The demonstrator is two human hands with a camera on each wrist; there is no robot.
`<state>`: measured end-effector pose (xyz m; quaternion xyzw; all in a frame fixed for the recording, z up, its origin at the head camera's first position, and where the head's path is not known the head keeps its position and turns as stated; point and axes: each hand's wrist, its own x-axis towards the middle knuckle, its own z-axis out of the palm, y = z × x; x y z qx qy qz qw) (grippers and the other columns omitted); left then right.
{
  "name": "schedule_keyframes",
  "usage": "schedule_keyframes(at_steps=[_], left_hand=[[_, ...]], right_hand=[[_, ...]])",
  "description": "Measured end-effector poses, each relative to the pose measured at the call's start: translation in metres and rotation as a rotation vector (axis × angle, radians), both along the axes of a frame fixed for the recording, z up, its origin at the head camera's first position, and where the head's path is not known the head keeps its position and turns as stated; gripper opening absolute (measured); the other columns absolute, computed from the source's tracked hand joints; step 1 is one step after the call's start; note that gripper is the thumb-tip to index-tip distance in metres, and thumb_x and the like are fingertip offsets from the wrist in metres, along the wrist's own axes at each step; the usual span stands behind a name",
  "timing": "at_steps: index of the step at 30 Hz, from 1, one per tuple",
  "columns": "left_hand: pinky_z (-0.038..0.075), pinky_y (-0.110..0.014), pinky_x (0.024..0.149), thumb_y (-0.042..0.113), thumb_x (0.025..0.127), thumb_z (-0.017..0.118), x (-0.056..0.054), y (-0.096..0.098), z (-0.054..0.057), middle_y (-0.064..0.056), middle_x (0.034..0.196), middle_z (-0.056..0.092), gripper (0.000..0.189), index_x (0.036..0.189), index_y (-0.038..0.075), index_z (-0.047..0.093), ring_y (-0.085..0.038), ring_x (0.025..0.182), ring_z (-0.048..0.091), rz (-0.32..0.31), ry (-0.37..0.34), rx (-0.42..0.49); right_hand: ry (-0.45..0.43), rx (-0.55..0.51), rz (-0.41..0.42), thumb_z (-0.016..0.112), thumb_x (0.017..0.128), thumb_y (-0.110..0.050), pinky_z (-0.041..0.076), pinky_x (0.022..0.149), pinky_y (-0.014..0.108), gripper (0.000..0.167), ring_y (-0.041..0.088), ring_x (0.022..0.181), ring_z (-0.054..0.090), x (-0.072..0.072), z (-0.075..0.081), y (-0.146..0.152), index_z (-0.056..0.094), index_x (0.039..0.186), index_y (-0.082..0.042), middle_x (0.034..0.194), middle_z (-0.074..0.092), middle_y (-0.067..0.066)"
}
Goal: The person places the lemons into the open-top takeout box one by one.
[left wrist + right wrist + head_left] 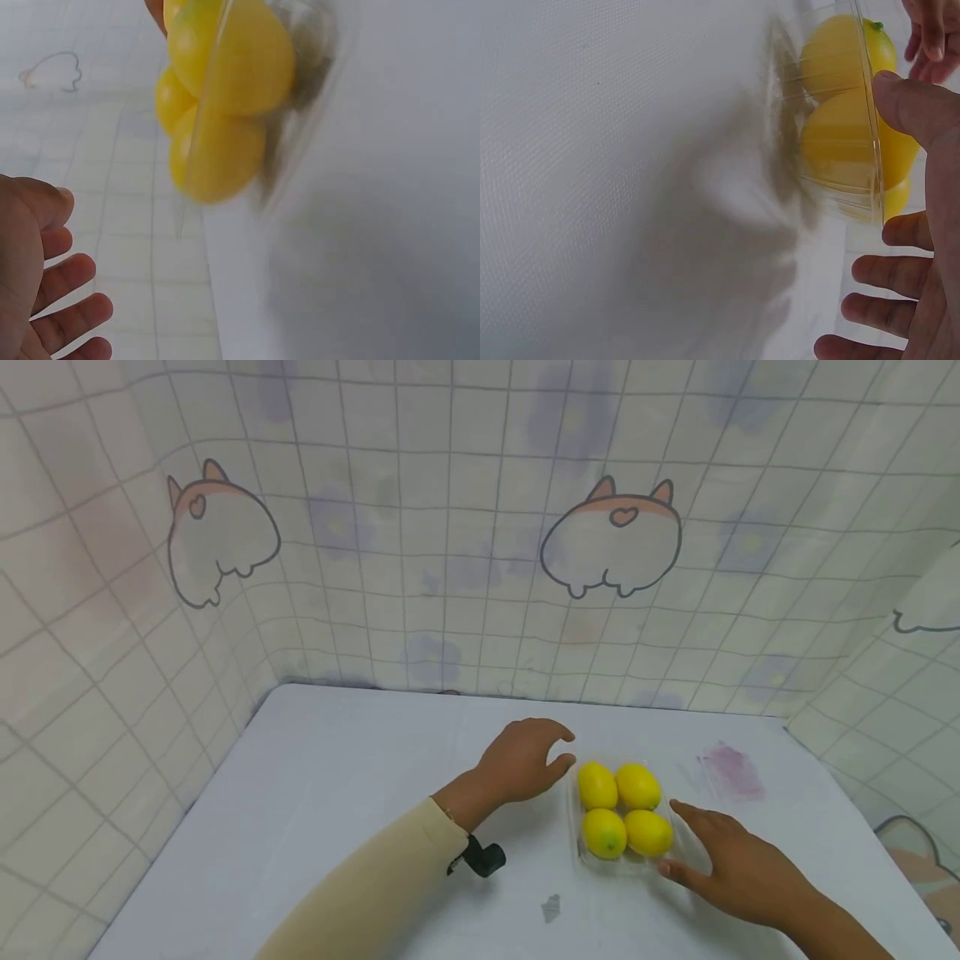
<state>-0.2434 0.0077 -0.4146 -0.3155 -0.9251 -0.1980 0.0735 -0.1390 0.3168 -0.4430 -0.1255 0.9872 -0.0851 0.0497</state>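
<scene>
Several yellow lemons (637, 787) sit in a clear plastic container (311, 112) on the white table, right of centre in the head view. One lemon (840, 139) shows through the see-through wall in the right wrist view. My left hand (525, 762) hovers by the container's left side, thumb and fingers spread with nothing between them. On the opposite side is my right hand (750, 868), its fingers apart and its thumb (907, 105) close to the rim. Whether that thumb touches the rim, I cannot tell.
A white table (322, 777) meets a grid-patterned cloth (420, 527) with cartoon animal drawings along its back and sides. A pink stain (733, 770) marks the tabletop behind the right hand, and a small grey patch (551, 907) lies near the front.
</scene>
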Motion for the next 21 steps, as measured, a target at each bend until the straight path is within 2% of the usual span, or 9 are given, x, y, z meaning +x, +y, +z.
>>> schedule_keyframes(at_steps=[13, 21], left_hand=[[0.044, -0.038, 0.11, 0.033, 0.102, 0.065, 0.002, -0.076, -0.005, 0.001, 0.135, 0.065, 0.035, 0.131, 0.014, 0.067, -0.018, 0.13, 0.056, 0.077, 0.031, 0.085], [0.043, -0.042, 0.111, 0.035, 0.1, 0.067, 0.012, -0.116, -0.01, 0.0, 0.137, 0.064, 0.038, 0.134, 0.015, 0.065, -0.021, 0.132, 0.054, 0.171, 0.02, 0.089]], right_hand=[[0.009, 0.0, 0.013, 0.056, 0.084, -0.082, 0.053, 0.081, 0.069, 0.104, 0.05, 0.124, 0.054, -0.002, 0.002, 0.007, 0.042, 0.154, -0.007, 0.143, 0.052, 0.029], [0.015, 0.006, 0.011, 0.056, 0.083, -0.083, 0.053, 0.08, 0.069, 0.104, 0.05, 0.124, 0.054, -0.001, 0.002, 0.007, 0.043, 0.154, -0.007, 0.143, 0.052, 0.028]])
